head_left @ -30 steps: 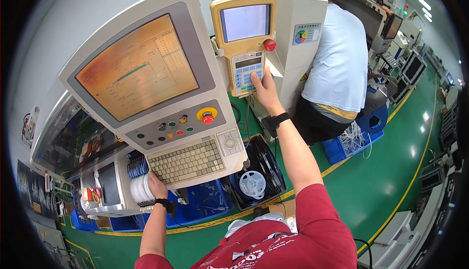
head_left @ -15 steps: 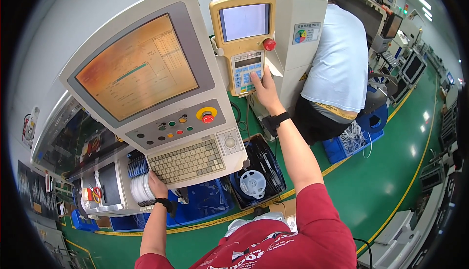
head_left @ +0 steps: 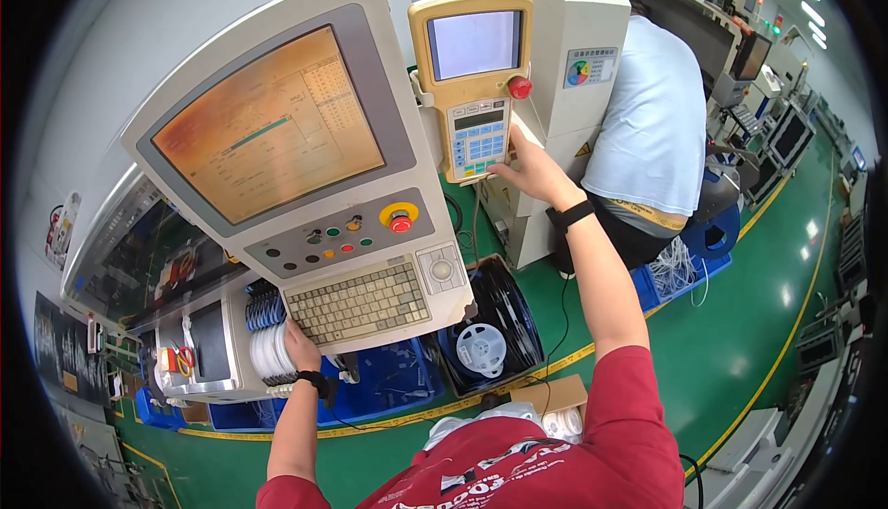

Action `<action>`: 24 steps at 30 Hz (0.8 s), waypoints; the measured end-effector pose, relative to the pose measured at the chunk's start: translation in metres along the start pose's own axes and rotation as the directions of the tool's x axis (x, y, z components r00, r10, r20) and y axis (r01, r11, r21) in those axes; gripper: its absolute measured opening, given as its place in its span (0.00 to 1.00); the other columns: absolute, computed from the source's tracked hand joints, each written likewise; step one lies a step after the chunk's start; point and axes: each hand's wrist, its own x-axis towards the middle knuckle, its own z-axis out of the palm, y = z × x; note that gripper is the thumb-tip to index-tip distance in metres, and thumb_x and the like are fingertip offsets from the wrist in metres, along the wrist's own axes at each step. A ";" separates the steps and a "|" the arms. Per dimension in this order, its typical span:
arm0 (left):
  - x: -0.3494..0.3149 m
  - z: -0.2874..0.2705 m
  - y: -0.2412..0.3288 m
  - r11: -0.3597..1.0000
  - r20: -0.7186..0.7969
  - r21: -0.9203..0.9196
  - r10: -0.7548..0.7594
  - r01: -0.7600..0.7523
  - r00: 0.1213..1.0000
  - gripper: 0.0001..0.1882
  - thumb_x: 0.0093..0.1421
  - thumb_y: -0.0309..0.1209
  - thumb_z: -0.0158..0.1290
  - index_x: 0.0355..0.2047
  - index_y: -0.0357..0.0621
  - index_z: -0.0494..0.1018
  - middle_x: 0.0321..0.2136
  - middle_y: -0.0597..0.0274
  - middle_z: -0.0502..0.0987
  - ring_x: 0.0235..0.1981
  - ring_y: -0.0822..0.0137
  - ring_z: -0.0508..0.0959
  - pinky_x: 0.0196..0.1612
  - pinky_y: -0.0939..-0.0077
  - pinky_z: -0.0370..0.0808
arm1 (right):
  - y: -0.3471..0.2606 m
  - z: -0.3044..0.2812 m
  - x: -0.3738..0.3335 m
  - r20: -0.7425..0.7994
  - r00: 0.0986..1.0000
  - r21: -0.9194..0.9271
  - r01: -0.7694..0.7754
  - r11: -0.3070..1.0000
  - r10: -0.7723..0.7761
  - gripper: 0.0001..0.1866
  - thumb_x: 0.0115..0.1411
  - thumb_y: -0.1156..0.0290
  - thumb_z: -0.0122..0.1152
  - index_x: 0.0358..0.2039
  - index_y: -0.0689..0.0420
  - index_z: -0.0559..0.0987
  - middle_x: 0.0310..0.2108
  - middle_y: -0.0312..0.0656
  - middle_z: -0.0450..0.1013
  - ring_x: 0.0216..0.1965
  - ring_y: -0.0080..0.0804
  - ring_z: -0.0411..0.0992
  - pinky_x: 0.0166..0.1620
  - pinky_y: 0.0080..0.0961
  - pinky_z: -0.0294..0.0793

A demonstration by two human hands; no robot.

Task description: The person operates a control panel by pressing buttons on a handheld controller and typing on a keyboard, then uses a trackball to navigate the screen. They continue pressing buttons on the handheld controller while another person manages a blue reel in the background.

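Note:
A yellowed handheld control pendant [head_left: 471, 84] with a small screen, a keypad and a red knob hangs beside a large off-white operator console [head_left: 219, 241]. My right hand [head_left: 536, 174] is at the pendant's lower right edge. Its thumb lies at the bottom keys, while the other fingers go along the side, partly hidden. At the console's lower left corner, my left hand [head_left: 303, 348] grips the edge beside the keyboard [head_left: 359, 301]; most of its fingers are out of sight. The console's orange-tinted screen [head_left: 268, 125] is lit above a row of buttons and a red emergency stop [head_left: 400, 222].
A person in a light blue shirt [head_left: 645, 111] bends over a machine at the right. White reels [head_left: 270, 354] stand left of my left hand. Below the console are a bin of dark reels [head_left: 504, 310] and a blue tray [head_left: 393, 375]. Red-handled scissors [head_left: 186, 361] lie at the left.
My right thumb has moved from the middle of the pendant's keypad down to its bottom keys, and the hand has shifted right. My left hand stays at the console edge. The view has shifted slightly.

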 end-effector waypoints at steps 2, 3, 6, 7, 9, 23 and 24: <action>0.001 0.001 0.002 1.000 0.011 0.010 -0.007 0.007 1.000 0.30 0.72 0.46 0.32 0.42 0.26 0.71 0.37 0.46 0.78 0.38 0.54 0.75 0.46 0.68 0.69 | 0.009 0.003 -0.002 -0.065 0.996 0.009 0.055 0.998 -0.054 0.32 0.56 0.73 0.64 0.59 0.60 0.61 0.48 0.49 0.73 0.49 0.39 0.73 0.53 0.33 0.71; 0.001 -0.002 0.003 1.000 0.017 0.026 -0.011 0.011 1.000 0.30 0.72 0.46 0.32 0.43 0.26 0.70 0.37 0.45 0.78 0.38 0.54 0.75 0.46 0.68 0.69 | 0.010 0.004 -0.001 -0.063 0.996 0.010 0.056 0.998 -0.055 0.32 0.56 0.73 0.64 0.59 0.60 0.61 0.48 0.49 0.73 0.49 0.39 0.73 0.53 0.33 0.71; 0.002 -0.005 -0.008 1.000 0.020 0.003 -0.019 0.019 1.000 0.30 0.72 0.46 0.32 0.44 0.26 0.70 0.38 0.45 0.77 0.39 0.53 0.75 0.46 0.68 0.69 | 0.008 0.005 0.001 -0.040 0.997 0.077 0.063 0.995 -0.060 0.33 0.57 0.74 0.64 0.60 0.58 0.60 0.50 0.48 0.72 0.50 0.38 0.73 0.53 0.33 0.71; 0.002 -0.005 -0.011 1.000 0.018 0.005 -0.017 0.017 1.000 0.30 0.72 0.46 0.32 0.44 0.26 0.70 0.39 0.45 0.77 0.39 0.53 0.75 0.47 0.68 0.69 | 0.006 0.006 -0.001 -0.027 0.999 0.105 0.022 0.994 -0.019 0.32 0.57 0.74 0.64 0.60 0.58 0.60 0.50 0.48 0.72 0.51 0.38 0.72 0.54 0.33 0.72; 0.001 -0.004 -0.011 1.000 0.024 -0.013 -0.014 0.014 1.000 0.30 0.72 0.46 0.32 0.44 0.26 0.70 0.39 0.45 0.77 0.40 0.53 0.75 0.47 0.68 0.69 | 0.005 0.006 -0.001 -0.012 1.000 0.130 -0.020 0.991 0.022 0.32 0.58 0.75 0.63 0.60 0.58 0.60 0.51 0.47 0.72 0.52 0.38 0.72 0.54 0.34 0.72; 0.000 -0.003 -0.003 0.999 0.034 -0.016 -0.030 0.030 0.999 0.30 0.72 0.46 0.31 0.45 0.27 0.70 0.39 0.46 0.77 0.39 0.52 0.76 0.46 0.67 0.69 | 0.009 0.007 0.001 0.035 0.997 0.201 -0.068 0.977 0.062 0.29 0.59 0.78 0.61 0.59 0.58 0.60 0.51 0.45 0.71 0.54 0.36 0.71 0.54 0.31 0.72; -0.001 -0.003 0.000 1.000 0.027 -0.015 -0.018 0.018 0.999 0.30 0.72 0.46 0.31 0.46 0.27 0.70 0.39 0.46 0.77 0.39 0.52 0.76 0.46 0.67 0.69 | 0.009 0.006 0.001 0.037 0.997 0.201 -0.069 0.977 0.063 0.29 0.59 0.78 0.61 0.59 0.58 0.60 0.51 0.45 0.71 0.54 0.36 0.71 0.54 0.31 0.72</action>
